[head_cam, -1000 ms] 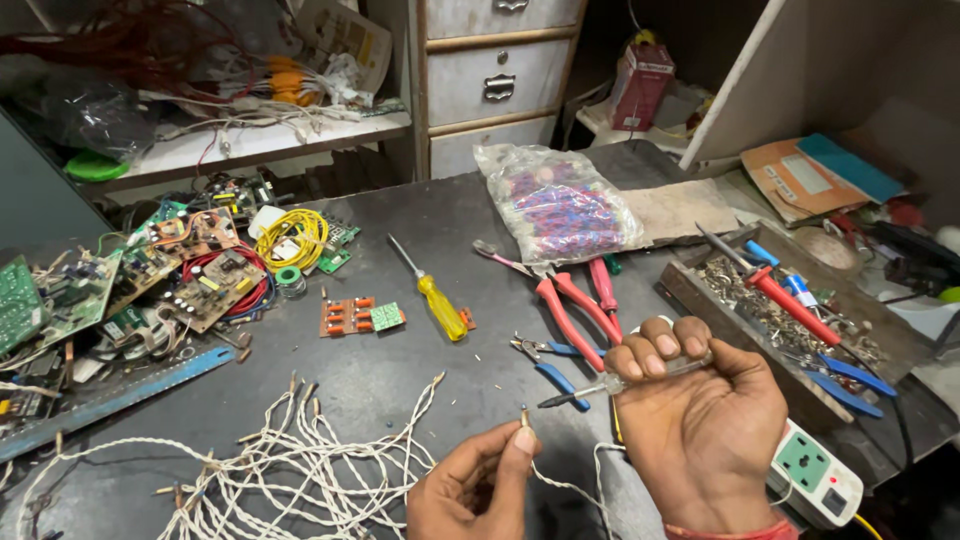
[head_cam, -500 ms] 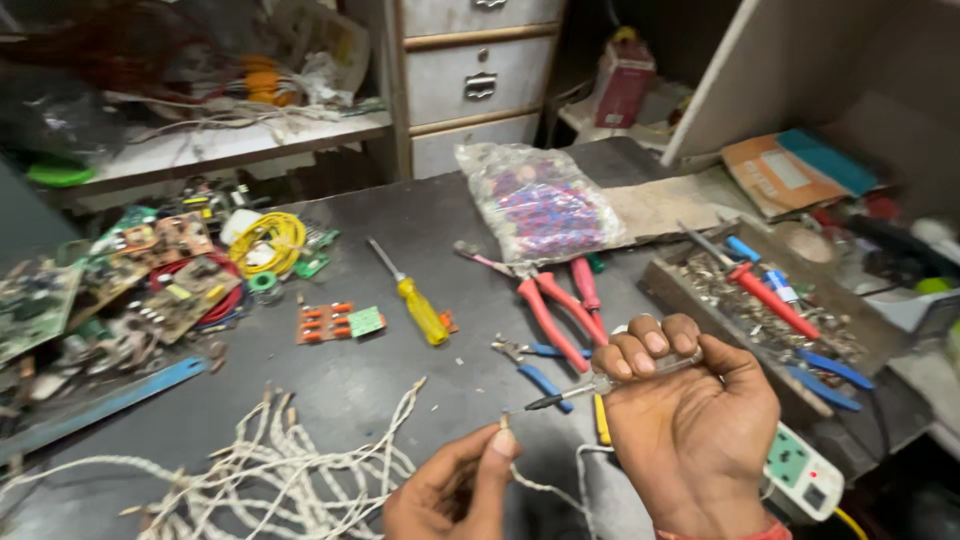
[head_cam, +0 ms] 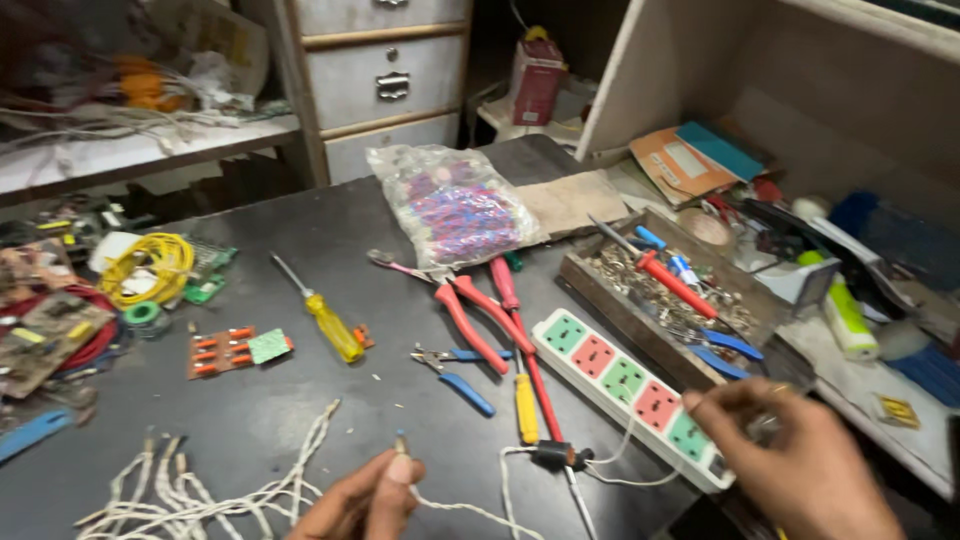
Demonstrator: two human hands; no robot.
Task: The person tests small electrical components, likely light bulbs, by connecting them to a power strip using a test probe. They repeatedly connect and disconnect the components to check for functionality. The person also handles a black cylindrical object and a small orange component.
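A white wire (head_cam: 440,503) is pinched at its tip between thumb and finger of the left hand (head_cam: 362,500), low in view; the wire trails right from the pinch. Left of that grip a bundle of white wires (head_cam: 190,490) lies on the table (head_cam: 280,410). The right hand (head_cam: 800,460) is seen blurred at the near end of the power strip (head_cam: 630,390); fingers curled, whether anything is gripped cannot be told. Above the left grip, blue pliers (head_cam: 455,370), red pliers (head_cam: 470,310) and a yellow screwdriver (head_cam: 325,315) are laid out.
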